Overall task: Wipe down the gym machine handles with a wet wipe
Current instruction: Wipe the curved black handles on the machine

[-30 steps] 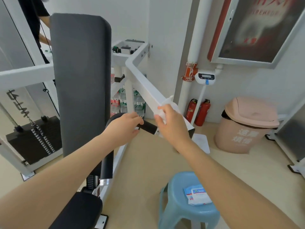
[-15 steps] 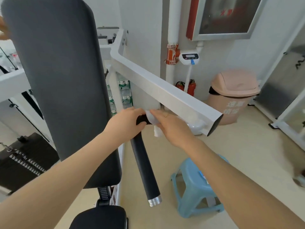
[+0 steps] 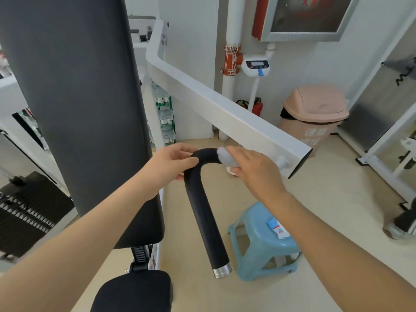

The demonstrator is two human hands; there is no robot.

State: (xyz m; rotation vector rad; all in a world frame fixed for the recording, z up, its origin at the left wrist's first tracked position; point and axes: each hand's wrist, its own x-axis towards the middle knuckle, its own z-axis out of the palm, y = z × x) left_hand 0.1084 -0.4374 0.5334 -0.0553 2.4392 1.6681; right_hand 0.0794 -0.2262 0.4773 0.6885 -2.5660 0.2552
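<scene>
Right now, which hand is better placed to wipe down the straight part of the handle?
The right hand: it already presses the wet wipe on the black handle at its bend. The left hand only steadies that bend.

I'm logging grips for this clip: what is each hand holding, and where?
The left hand grips the curved black foam handle at its bend. The right hand holds a bunched white wet wipe against the handle's top.
</scene>
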